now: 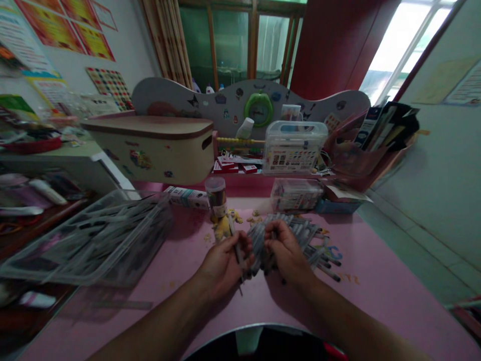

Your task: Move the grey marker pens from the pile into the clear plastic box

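My left hand [227, 263] is closed around a slim grey pen [237, 248], which slants with its thin tip pointing down toward me. Beside it, my right hand [288, 250] is pinched shut at the pile. A pen seems to run through its fingers, mostly hidden, with a dark end [283, 282] showing below the palm. Under and behind the right hand lies a heap of clear-barrelled pens [310, 240] with black ends. Just beyond my left hand, a round clear-lidded jar [216, 195] stands on the pink table [188, 321].
At left, a clear plastic bin [93, 273] holds many pens. A ruler-like strip [122, 304] lies near it. Toward the back are a lidded cream box [161, 155], a clear carry case [295, 150], a clear container [296, 194] and a green clock [258, 109].
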The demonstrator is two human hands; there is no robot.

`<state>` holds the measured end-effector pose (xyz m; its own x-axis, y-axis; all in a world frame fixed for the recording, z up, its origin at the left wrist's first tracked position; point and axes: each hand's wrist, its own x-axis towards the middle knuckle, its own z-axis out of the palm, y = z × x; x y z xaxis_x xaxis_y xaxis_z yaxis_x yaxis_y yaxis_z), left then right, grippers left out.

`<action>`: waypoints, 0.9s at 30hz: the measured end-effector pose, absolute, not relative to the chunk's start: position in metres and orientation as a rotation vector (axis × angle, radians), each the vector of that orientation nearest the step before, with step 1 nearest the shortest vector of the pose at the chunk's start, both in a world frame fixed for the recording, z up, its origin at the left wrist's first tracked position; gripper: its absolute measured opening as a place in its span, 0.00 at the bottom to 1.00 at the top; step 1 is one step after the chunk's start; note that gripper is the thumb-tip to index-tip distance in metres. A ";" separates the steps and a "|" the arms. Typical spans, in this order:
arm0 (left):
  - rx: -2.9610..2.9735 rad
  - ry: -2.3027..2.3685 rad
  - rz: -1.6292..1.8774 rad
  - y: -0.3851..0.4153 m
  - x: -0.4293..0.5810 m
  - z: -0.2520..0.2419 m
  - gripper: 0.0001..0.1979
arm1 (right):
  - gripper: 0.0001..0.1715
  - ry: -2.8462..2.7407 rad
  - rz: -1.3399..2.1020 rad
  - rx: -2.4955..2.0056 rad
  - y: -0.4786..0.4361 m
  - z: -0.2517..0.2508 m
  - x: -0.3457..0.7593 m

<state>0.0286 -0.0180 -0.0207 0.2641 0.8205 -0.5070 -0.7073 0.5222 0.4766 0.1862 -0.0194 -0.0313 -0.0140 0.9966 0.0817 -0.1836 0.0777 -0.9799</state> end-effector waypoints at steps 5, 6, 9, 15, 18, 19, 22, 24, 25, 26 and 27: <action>0.142 0.653 0.945 -0.025 0.038 -0.027 0.08 | 0.14 -1.584 0.730 -0.959 -0.033 -0.034 0.181; 0.129 0.647 0.941 -0.027 0.040 -0.028 0.09 | 0.16 -1.665 0.683 -0.942 -0.034 -0.036 0.180; 0.081 0.650 0.954 -0.029 0.043 -0.029 0.12 | 0.22 -1.903 0.542 -0.936 -0.035 -0.044 0.176; 0.117 0.589 0.921 -0.029 0.042 -0.030 0.13 | 0.34 -2.109 0.322 -1.100 -0.026 -0.056 0.176; 0.036 0.595 0.957 -0.029 0.041 -0.029 0.12 | 0.31 -2.065 0.304 -1.135 -0.021 -0.056 0.181; 0.021 0.611 0.966 -0.029 0.041 -0.028 0.12 | 0.29 -2.036 0.304 -1.136 -0.020 -0.055 0.183; 0.058 0.723 0.982 -0.029 0.040 -0.024 0.11 | 0.22 -1.934 0.337 -1.135 -0.018 -0.049 0.189; 0.107 0.835 0.989 -0.028 0.038 -0.019 0.10 | 0.21 -1.881 0.362 -1.131 -0.019 -0.045 0.191; 0.132 0.885 0.991 -0.027 0.036 -0.016 0.10 | 0.20 -1.862 0.369 -1.127 -0.020 -0.044 0.191; 0.160 0.922 0.993 -0.027 0.034 -0.012 0.10 | 0.20 -1.850 0.373 -1.122 -0.020 -0.042 0.192; 0.198 0.946 0.997 -0.026 0.032 -0.007 0.09 | 0.20 -1.843 0.378 -1.117 -0.021 -0.042 0.192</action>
